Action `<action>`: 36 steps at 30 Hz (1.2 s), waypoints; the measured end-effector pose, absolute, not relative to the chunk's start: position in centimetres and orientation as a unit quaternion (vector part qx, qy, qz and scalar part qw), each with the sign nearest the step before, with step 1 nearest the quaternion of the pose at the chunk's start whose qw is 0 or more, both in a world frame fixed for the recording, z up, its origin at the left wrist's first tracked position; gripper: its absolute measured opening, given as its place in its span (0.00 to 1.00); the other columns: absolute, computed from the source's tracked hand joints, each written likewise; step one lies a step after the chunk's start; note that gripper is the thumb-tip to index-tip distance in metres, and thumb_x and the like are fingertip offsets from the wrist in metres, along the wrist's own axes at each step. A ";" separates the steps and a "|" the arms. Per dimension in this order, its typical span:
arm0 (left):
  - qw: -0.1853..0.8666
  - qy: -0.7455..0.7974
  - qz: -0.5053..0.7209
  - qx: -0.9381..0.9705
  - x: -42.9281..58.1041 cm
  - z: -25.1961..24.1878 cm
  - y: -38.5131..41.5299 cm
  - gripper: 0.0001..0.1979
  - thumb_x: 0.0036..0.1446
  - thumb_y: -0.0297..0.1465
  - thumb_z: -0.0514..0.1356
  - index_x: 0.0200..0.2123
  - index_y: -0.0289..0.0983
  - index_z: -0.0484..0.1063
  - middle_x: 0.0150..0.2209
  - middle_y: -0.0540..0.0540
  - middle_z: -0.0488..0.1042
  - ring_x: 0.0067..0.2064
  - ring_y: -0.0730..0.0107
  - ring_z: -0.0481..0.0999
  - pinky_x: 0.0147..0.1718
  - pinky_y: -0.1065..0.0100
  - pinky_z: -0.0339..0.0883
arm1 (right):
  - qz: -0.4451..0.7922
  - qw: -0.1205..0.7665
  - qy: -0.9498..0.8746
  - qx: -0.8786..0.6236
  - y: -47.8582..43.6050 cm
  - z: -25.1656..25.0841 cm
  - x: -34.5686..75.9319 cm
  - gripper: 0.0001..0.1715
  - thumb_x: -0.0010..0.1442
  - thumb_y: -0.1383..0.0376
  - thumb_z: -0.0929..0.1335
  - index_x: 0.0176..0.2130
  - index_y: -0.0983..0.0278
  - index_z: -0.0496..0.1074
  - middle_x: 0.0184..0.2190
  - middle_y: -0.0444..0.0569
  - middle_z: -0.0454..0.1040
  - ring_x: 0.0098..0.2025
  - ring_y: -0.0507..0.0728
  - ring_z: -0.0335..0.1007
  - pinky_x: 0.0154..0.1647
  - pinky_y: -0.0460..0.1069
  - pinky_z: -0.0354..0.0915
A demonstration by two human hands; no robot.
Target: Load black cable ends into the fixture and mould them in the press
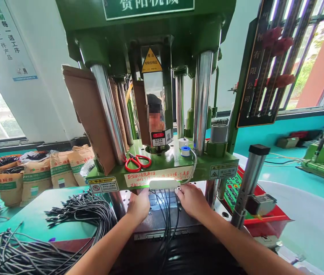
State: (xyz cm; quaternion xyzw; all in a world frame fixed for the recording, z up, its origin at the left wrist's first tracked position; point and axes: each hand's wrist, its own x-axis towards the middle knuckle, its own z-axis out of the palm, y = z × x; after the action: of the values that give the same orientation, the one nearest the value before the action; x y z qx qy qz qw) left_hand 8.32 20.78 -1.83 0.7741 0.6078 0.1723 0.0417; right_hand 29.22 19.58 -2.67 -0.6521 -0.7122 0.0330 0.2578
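Both my hands reach under the green press machine (162, 168) onto its metal mould block (162, 217). My left hand (139, 206) rests on the block's left side, fingers curled down, its tips hidden. My right hand (192, 200) lies on the right side, fingers bent toward several black cables (166, 217) that run from the mould toward me. Whether either hand pinches a cable is hidden. A small white lamp (164, 185) glows just above the mould.
Red-handled scissors (137, 162) and a blue tape roll (185, 151) lie on the green platen. A heap of black cables (64, 221) covers the teal bench at left. Brown sacks (36, 172) stand behind it. A steel post (249, 183) and a red tray (265, 219) stand at right.
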 end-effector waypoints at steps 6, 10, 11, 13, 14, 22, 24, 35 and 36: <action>0.010 0.548 0.144 0.824 7.4 -1.9 19.3 0.28 0.55 0.18 0.46 0.58 0.41 0.62 0.60 0.46 0.65 0.60 0.63 0.62 0.56 0.58 0.58 | 0.009 0.189 -0.713 -0.675 18.6 -3.1 27.3 0.14 0.64 0.64 0.63 0.47 0.67 0.71 0.41 0.52 0.76 0.45 0.61 0.71 0.46 0.59 0.64; -0.009 0.536 0.112 0.836 6.6 -2.3 19.7 0.31 0.52 0.19 0.46 0.60 0.40 0.60 0.62 0.47 0.62 0.62 0.56 0.61 0.55 0.51 0.57 | 0.002 0.168 -0.718 -0.676 19.4 -3.1 26.7 0.12 0.65 0.63 0.64 0.46 0.66 0.71 0.42 0.49 0.75 0.46 0.58 0.71 0.48 0.59 0.65; -0.013 0.532 0.104 0.840 6.4 -2.5 19.8 0.31 0.52 0.20 0.46 0.60 0.40 0.59 0.63 0.46 0.61 0.62 0.56 0.61 0.56 0.50 0.56 | 0.001 0.163 -0.720 -0.675 19.5 -3.2 26.6 0.11 0.64 0.63 0.64 0.45 0.66 0.71 0.42 0.49 0.75 0.46 0.58 0.71 0.48 0.59 0.65; -0.019 0.525 0.091 0.846 6.2 -3.0 19.8 0.32 0.52 0.20 0.46 0.62 0.38 0.57 0.64 0.45 0.58 0.62 0.55 0.59 0.58 0.48 0.52 | -0.001 0.155 -0.724 -0.672 19.7 -3.4 26.4 0.11 0.64 0.64 0.65 0.45 0.66 0.71 0.43 0.49 0.74 0.47 0.58 0.70 0.49 0.59 0.65; -0.022 0.522 0.086 0.849 6.1 -3.3 19.8 0.32 0.53 0.20 0.46 0.62 0.38 0.56 0.64 0.44 0.57 0.63 0.55 0.57 0.58 0.46 0.50 | -0.002 0.152 -0.727 -0.670 19.7 -3.6 26.4 0.11 0.64 0.64 0.65 0.45 0.66 0.71 0.44 0.49 0.74 0.48 0.59 0.69 0.50 0.59 0.64; -0.018 0.506 0.076 0.859 6.1 -3.2 20.2 0.37 0.48 0.18 0.47 0.63 0.34 0.52 0.65 0.41 0.56 0.65 0.59 0.54 0.60 0.51 0.52 | -0.024 0.184 -0.725 -0.663 19.1 -2.4 26.5 0.12 0.65 0.64 0.62 0.42 0.65 0.73 0.44 0.50 0.74 0.49 0.59 0.67 0.51 0.59 0.61; -0.015 0.490 0.082 0.868 6.4 -2.8 20.2 0.37 0.47 0.19 0.48 0.63 0.35 0.52 0.65 0.43 0.56 0.65 0.63 0.55 0.60 0.56 0.53 | -0.031 0.198 -0.725 -0.659 18.7 -1.9 26.0 0.13 0.66 0.64 0.61 0.42 0.65 0.73 0.44 0.51 0.74 0.50 0.60 0.66 0.51 0.58 0.59; 0.004 0.460 0.084 0.884 7.1 -2.5 20.5 0.37 0.45 0.20 0.51 0.62 0.33 0.53 0.64 0.40 0.58 0.65 0.61 0.55 0.63 0.56 0.49 | -0.013 0.200 -0.714 -0.671 18.8 -2.7 23.9 0.11 0.63 0.68 0.63 0.42 0.66 0.73 0.40 0.50 0.76 0.47 0.59 0.68 0.48 0.57 0.61; 0.007 0.453 0.082 0.888 7.1 -2.3 20.5 0.38 0.44 0.20 0.51 0.62 0.34 0.53 0.64 0.40 0.58 0.64 0.62 0.55 0.63 0.56 0.49 | -0.012 0.202 -0.714 -0.671 18.8 -2.7 23.9 0.11 0.63 0.68 0.63 0.43 0.66 0.73 0.41 0.50 0.76 0.48 0.59 0.68 0.49 0.57 0.60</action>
State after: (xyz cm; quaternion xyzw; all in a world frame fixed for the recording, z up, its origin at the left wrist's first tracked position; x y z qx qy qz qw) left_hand 7.14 20.48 -2.33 0.8878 0.4528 0.0824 0.0073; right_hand 23.90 18.84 -2.68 -0.6706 -0.7138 -0.0123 0.2016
